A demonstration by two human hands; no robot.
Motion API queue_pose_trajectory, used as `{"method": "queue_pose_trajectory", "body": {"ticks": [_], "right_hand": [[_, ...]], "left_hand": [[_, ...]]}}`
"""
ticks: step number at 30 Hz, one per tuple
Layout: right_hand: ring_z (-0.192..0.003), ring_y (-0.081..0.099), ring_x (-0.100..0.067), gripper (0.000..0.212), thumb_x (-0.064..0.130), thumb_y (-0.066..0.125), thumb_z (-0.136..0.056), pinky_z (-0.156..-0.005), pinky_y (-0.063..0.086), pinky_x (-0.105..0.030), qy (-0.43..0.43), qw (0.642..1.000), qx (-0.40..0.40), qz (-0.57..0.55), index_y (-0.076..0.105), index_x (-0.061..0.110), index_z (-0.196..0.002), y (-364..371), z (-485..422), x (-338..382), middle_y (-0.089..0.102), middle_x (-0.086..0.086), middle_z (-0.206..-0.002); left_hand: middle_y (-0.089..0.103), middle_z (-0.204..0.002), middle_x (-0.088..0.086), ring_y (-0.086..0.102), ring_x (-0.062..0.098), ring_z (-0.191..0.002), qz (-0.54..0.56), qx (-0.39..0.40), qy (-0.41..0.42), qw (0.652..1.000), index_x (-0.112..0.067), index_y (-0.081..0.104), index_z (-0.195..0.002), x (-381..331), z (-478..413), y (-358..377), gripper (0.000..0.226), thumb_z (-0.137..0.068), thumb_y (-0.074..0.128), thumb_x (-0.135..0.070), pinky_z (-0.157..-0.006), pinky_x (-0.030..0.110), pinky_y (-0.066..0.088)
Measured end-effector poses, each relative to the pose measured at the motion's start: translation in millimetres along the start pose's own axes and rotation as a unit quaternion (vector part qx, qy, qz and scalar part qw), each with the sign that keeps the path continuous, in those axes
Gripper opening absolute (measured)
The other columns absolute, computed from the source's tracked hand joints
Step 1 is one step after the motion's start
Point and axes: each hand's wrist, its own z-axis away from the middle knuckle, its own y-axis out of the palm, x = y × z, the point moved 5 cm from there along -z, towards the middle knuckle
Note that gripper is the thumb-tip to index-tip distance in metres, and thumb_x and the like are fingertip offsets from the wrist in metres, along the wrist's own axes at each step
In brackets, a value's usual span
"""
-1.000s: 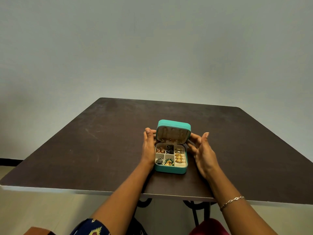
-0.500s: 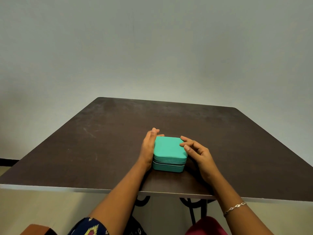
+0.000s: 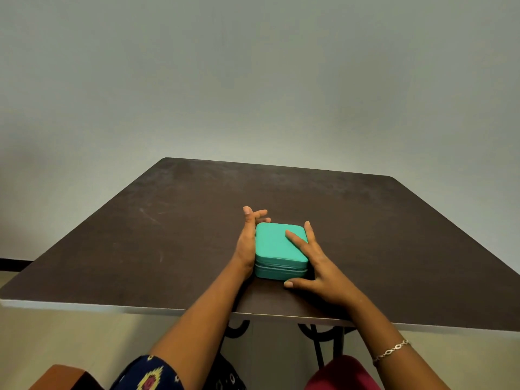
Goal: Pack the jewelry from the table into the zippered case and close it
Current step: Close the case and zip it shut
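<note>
A teal zippered case (image 3: 277, 250) lies with its lid down on the dark table (image 3: 394, 235), near the front edge. The jewelry inside is hidden. My left hand (image 3: 247, 243) lies flat against the case's left side, fingers straight and pointing away from me. My right hand (image 3: 312, 263) rests along the right side: fingers straight over the lid's right edge, thumb on the table in front of the case. A pale zip line runs round the case's front wall; I cannot tell whether it is zipped.
The table's front edge (image 3: 140, 308) runs just below my forearms. Black curved metal legs (image 3: 318, 342) show beneath it. A plain pale wall stands behind. No loose jewelry is visible on the tabletop.
A second ago the lid stood open, showing jewelry in the compartments. It came down, and both hands now bracket the closed case, the right hand having spread over its right side.
</note>
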Motion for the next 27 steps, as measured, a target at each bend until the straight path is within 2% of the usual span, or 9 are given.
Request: {"method": "queue_pose_trajectory", "body": {"ticks": [3, 6, 8, 12, 16, 18, 20, 22, 27], "right_hand": [[-0.132, 0.001, 0.000, 0.090, 0.036, 0.067, -0.079, -0.109, 0.020, -0.025, -0.005, 1.000, 0.004, 0.009, -0.003, 0.052, -0.133, 1, 0, 0, -0.028, 0.013, -0.149], [-0.134, -0.001, 0.004, 0.095, 0.041, 0.067, -0.078, -0.109, 0.015, -0.021, -0.003, 0.999, -0.029, -0.017, -0.005, 0.042, -0.140, -2, -1, -2, -0.015, 0.019, -0.150], [-0.136, 0.004, 0.002, 0.094, 0.047, 0.066, -0.075, -0.111, 0.017, -0.024, 0.010, 0.997, -0.046, -0.054, 0.002, 0.037, -0.143, -4, -3, -5, -0.004, 0.021, -0.149], [-0.137, 0.012, -0.007, 0.081, 0.045, 0.070, -0.070, -0.114, 0.023, -0.037, 0.017, 0.997, -0.045, -0.064, 0.018, 0.052, -0.132, -5, -5, -7, 0.002, 0.019, -0.151], [-0.138, 0.017, -0.010, 0.078, 0.045, 0.072, -0.066, -0.112, 0.024, -0.035, 0.024, 0.995, -0.061, -0.076, 0.024, 0.053, -0.128, -6, -4, -7, 0.008, 0.016, -0.152], [-0.136, 0.019, -0.009, 0.077, 0.036, 0.075, -0.071, -0.109, 0.024, -0.029, 0.023, 0.995, -0.062, -0.080, 0.025, 0.051, -0.127, -7, -4, -7, 0.010, 0.015, -0.151], [-0.132, 0.020, -0.006, 0.075, 0.030, 0.075, -0.073, -0.106, 0.024, -0.025, 0.023, 0.995, -0.061, -0.078, 0.025, 0.049, -0.127, -8, -4, -6, 0.010, 0.015, -0.151], [-0.129, 0.019, -0.003, 0.075, 0.028, 0.074, -0.073, -0.104, 0.024, -0.022, 0.023, 0.995, -0.060, -0.080, 0.025, 0.049, -0.126, -7, -3, -5, 0.010, 0.015, -0.151], [-0.129, 0.018, -0.002, 0.075, 0.026, 0.074, -0.074, -0.104, 0.025, -0.022, 0.024, 0.995, -0.059, -0.083, 0.026, 0.044, -0.129, -7, -3, -4, 0.009, 0.013, -0.152]], "left_hand": [[0.052, -0.114, 0.005, 0.058, 0.015, -0.096, 0.001, 0.007, 0.000, 1.000, -0.016, 0.046, -0.120, 0, 1, 0, 0.056, -0.093, 0.012, -0.052, -0.077, 0.025, 0.052], [0.055, -0.112, 0.006, 0.057, 0.018, -0.096, -0.039, 0.012, 0.007, 0.999, -0.016, 0.049, -0.114, 3, -2, -1, 0.043, -0.090, 0.039, -0.050, -0.084, 0.032, 0.049], [0.056, -0.110, 0.008, 0.057, 0.019, -0.094, -0.092, 0.031, 0.015, 0.995, -0.021, 0.052, -0.105, 4, -3, -2, 0.032, -0.082, 0.057, -0.042, -0.083, 0.034, 0.049], [0.057, -0.105, 0.007, 0.055, 0.016, -0.087, -0.132, 0.022, 0.031, 0.990, -0.017, 0.055, -0.106, 5, -3, -5, 0.015, -0.092, 0.049, -0.020, -0.074, 0.029, 0.048], [0.062, -0.098, 0.006, 0.059, 0.017, -0.088, -0.113, -0.025, 0.007, 0.993, -0.012, 0.058, -0.106, 2, -5, -9, 0.045, -0.097, 0.027, -0.043, -0.081, 0.032, 0.049], [0.063, -0.101, 0.007, 0.059, 0.018, -0.092, -0.150, -0.041, 0.025, 0.988, -0.010, 0.058, -0.107, -2, -10, -16, 0.039, -0.099, 0.029, -0.035, -0.082, 0.030, 0.049], [0.063, -0.103, 0.008, 0.059, 0.021, -0.098, -0.202, -0.022, 0.049, 0.978, -0.007, 0.057, -0.110, -5, -14, -22, 0.025, -0.098, 0.035, -0.011, -0.085, 0.031, 0.049], [0.063, -0.107, 0.008, 0.059, 0.022, -0.105, -0.251, 0.016, 0.060, 0.966, -0.007, 0.058, -0.111, -4, -19, -25, 0.034, -0.091, 0.037, 0.009, -0.089, 0.033, 0.050], [0.062, -0.113, 0.002, 0.054, 0.009, -0.109, -0.355, 0.094, 0.058, 0.928, -0.012, 0.062, -0.114, -2, -25, -22, 0.041, -0.085, 0.046, 0.013, -0.085, 0.023, 0.048]]}}
